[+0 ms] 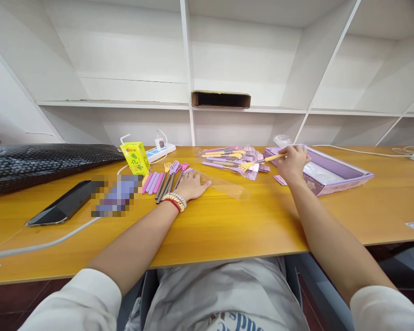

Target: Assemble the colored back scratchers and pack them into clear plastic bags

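Observation:
My right hand (291, 163) is closed round the handle of a yellow back scratcher (269, 158). Its hand-shaped head points left, over a pile of packaged back scratchers (227, 156). My left hand (192, 185) lies flat on the table with its fingers stretched out, at the left end of a clear plastic sleeve (224, 185). Just left of it are several loose back scratcher heads on dark metal rods (164, 186), in yellow, purple and pink, partly hidden by the hand. Beside those rest several coloured handles (153, 183) in a row.
An open purple box (338, 184) with clear plastic inside stands right of my right hand. At left are a yellow drink carton (135, 158), a power strip (162, 151), a phone (64, 202) and a black wrapped bundle (48, 166). White shelving (248, 55) rises behind the table.

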A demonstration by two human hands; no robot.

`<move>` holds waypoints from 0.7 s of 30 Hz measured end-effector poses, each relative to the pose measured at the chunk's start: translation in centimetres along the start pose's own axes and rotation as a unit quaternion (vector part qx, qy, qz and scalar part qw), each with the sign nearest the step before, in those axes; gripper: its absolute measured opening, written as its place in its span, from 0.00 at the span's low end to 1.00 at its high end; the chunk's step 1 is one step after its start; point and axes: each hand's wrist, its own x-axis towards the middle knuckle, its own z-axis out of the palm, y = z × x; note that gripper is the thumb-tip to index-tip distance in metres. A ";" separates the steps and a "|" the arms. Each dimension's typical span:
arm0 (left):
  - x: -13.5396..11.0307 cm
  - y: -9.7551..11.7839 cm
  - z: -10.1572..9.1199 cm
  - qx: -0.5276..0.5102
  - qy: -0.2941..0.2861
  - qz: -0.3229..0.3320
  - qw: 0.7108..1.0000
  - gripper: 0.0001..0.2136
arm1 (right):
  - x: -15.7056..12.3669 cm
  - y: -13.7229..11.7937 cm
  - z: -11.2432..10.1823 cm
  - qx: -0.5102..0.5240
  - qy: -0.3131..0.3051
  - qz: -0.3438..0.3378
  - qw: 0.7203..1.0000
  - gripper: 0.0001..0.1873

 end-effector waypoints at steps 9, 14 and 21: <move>-0.6 1.3 -0.5 -0.063 0.134 0.066 0.987 0.31 | -1.5 -2.3 0.7 0.206 -0.160 0.025 0.965 0.10; -1.4 2.3 -0.9 -0.151 0.156 0.139 0.966 0.27 | -4.3 -5.4 1.1 0.262 -0.227 -0.066 0.936 0.06; -2.6 3.6 -1.6 -0.332 0.151 0.187 0.912 0.23 | -6.5 -7.6 -0.1 0.285 -0.339 -0.292 0.848 0.07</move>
